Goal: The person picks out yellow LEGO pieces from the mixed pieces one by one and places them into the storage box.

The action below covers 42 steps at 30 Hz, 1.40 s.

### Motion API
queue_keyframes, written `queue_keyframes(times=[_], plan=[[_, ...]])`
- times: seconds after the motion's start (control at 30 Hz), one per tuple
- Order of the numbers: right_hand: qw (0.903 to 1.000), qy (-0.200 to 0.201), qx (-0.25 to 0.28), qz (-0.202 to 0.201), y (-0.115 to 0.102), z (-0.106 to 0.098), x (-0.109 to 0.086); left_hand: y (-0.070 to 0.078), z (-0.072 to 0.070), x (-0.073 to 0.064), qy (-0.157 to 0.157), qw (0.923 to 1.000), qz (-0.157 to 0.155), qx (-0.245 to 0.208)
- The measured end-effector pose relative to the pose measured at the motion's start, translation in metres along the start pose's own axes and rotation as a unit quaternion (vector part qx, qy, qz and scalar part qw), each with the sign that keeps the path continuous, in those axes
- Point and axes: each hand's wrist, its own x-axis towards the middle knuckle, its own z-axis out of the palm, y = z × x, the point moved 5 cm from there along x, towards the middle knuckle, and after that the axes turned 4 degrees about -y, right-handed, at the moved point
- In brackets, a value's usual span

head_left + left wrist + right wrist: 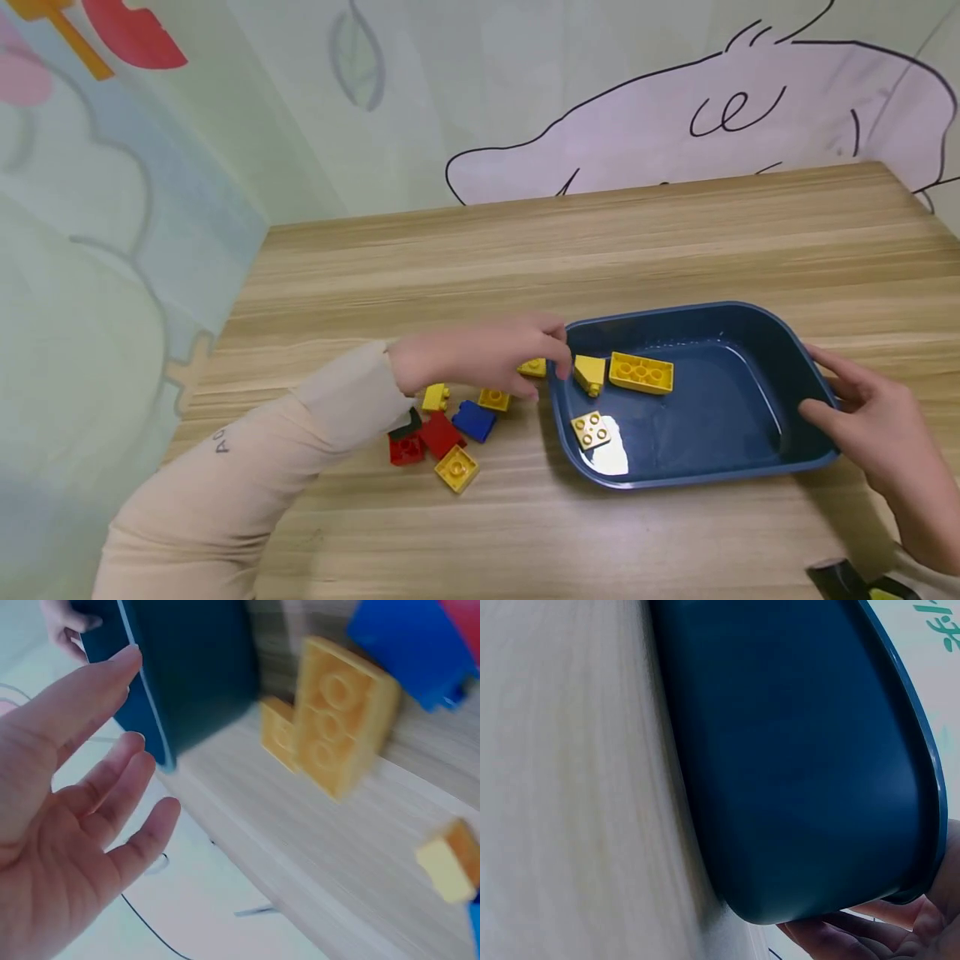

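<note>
Over the left rim of a dark blue plastic tray (pixel 697 433), my left hand (pixel 517 350) hovers with loosely bent fingers and nothing in them; the left wrist view shows the same bare palm. My right hand (pixel 877 417) grips the tray's right end, thumb inside the rim and fingers outside. Inside the tray lie a long yellow toy brick (pixel 642 377), a sloped yellow brick (pixel 588 372) and a square yellow brick (pixel 590 431). Another yellow brick (pixel 532 367) is partly hidden by my left hand.
Left of the tray, loose bricks lie on the wooden table (pixel 375 275): a blue one (pixel 474 421), red ones (pixel 441 433), a dark one (pixel 407 427) and several yellow ones (pixel 457 469). A black object (pixel 840 577) is by my right wrist. A wall with drawings stands behind.
</note>
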Motion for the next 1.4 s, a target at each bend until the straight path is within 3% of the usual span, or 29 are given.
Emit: queue_keyframes(times=[0.23,0.4,0.57,0.93,1.4], plan=[[0.9997,0.002,0.021,-0.011,-0.001,-0.001,0.001,-0.024,-0.001,-0.012,0.042,0.9979,-0.048,0.002],[0.9997,0.000,0.021,-0.009,0.000,0.000,0.001,-0.040,0.005,-0.004,0.057,0.9957,-0.072,0.014],[0.9999,0.000,0.014,-0.007,0.001,0.000,0.001,-0.050,0.016,0.010,0.048,0.9943,-0.095,0.011],[1.0000,0.005,0.000,0.000,0.000,0.000,0.000,-0.053,0.026,0.032,0.044,0.9951,-0.088,0.005],[1.0000,0.004,0.003,0.004,0.001,-0.001,0.001,-0.055,0.022,0.033,0.046,0.9940,-0.099,0.008]])
